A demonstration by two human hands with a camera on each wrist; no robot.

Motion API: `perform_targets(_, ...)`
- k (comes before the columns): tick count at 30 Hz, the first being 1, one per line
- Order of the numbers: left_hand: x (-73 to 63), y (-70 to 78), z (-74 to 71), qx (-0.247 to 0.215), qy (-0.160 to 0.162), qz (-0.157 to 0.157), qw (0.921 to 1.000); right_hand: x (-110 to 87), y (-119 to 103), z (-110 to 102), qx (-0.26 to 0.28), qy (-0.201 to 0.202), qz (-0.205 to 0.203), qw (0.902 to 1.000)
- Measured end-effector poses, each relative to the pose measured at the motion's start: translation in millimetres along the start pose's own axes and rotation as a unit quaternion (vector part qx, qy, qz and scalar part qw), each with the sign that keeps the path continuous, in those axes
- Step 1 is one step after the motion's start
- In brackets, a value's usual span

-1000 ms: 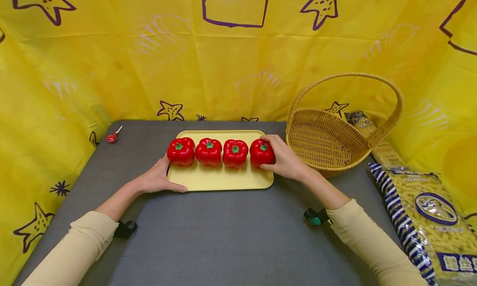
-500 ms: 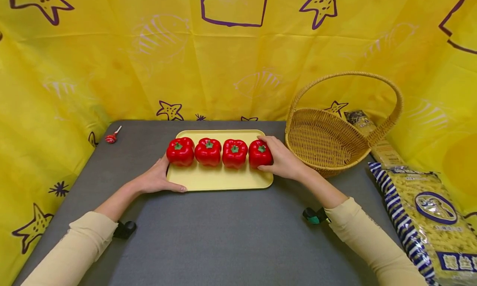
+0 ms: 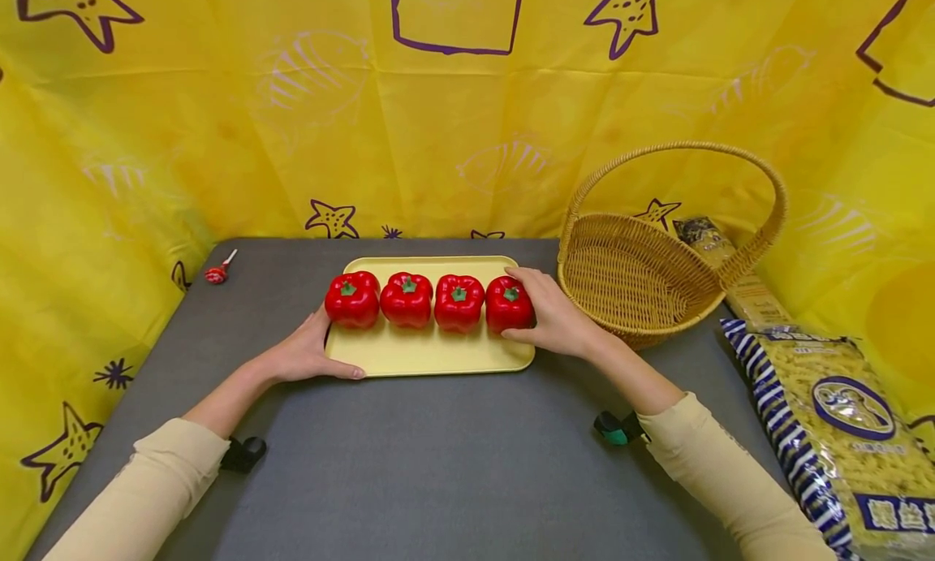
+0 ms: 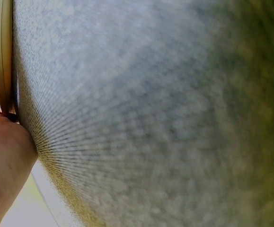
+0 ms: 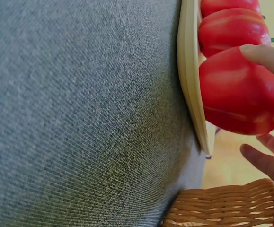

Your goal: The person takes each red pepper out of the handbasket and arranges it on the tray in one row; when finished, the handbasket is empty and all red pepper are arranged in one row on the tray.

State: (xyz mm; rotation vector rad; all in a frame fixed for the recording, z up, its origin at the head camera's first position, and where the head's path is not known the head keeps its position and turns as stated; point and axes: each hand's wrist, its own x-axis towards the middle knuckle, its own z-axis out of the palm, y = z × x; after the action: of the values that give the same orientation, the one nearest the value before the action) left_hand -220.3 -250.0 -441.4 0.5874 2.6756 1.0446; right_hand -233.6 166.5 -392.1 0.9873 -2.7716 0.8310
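Several red bell peppers with green stems stand in a row on a pale yellow tray (image 3: 424,358) in the head view. My left hand (image 3: 307,351) grips the tray's left end, its thumb along the front edge and the other fingers partly hidden behind the leftmost bell pepper (image 3: 354,301). At the row's other end my right hand (image 3: 558,313) holds the rightmost bell pepper (image 3: 507,305), thumb at the front and fingers round the back. In the right wrist view the thumb presses on this bell pepper (image 5: 236,94), which leans over the tray's rim (image 5: 189,61).
A wicker basket (image 3: 628,277) with a tall handle stands right of the tray, close behind my right hand. Farther right lie a large bag of pasta (image 3: 847,423) and another pack (image 3: 756,297). A red lollipop (image 3: 217,274) lies at the table's back left. Yellow cloth (image 3: 438,139) hangs behind.
My right hand has shifted slightly left with the rightmost bell pepper, closing the gap to its neighbour. The left hand and the tray have stayed in place.
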Motion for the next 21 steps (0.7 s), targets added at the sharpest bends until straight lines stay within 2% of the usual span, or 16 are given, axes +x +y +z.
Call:
perform_targets(6, 1.5, 0.6, -0.7, 0.0, 0.0, 0.0, 1.0, -3.7, -2.8, -6.1, 0.006, 0.03, 0.006, 0.9995)
perform_targets(10, 2.8, 0.9, -1.4, -0.004, -0.002, -0.008, 1.0, -8.5, -5.7, -12.4, 0.02, 0.063, 0.016, 0.9977)
perform_targets(13, 2.7, -0.9, -2.8, -0.016, -0.007, -0.02, 0.9997, -13.7, -6.5, -17.5, 0.031, 0.104, 0.02, 0.9939)
perform_targets(16, -0.8, -1.4, -8.5, -0.034, -0.006, -0.048, 0.9983, -20.3, -3.9, -23.7, 0.04, 0.171, 0.015, 0.9844)
perform_targets(17, -2.7, -0.9, -11.3, -0.047, 0.005, -0.053, 0.9975, -22.5, -2.0, -26.4, 0.042, 0.199, 0.012, 0.9791)
perform_targets(18, -5.1, 0.4, -14.3, -0.063, 0.03, -0.056, 0.996, -24.7, 0.4, -29.4, 0.042, 0.23, 0.009, 0.9722)
perform_targets(19, -7.6, 3.5, -17.0, -0.079, 0.073, -0.053, 0.9927, -27.0, 3.2, -32.8, 0.041, 0.261, 0.004, 0.9645)
perform_targets(20, -10.5, 9.1, -19.9, -0.094, 0.132, -0.051, 0.9855, -29.1, 6.1, -36.2, 0.037, 0.292, 0.003, 0.9555)
perform_targets(21, -11.9, 15.2, -22.8, -0.109, 0.204, -0.033, 0.9724, -31.3, 9.3, -39.8, 0.029, 0.322, 0.002, 0.9462)
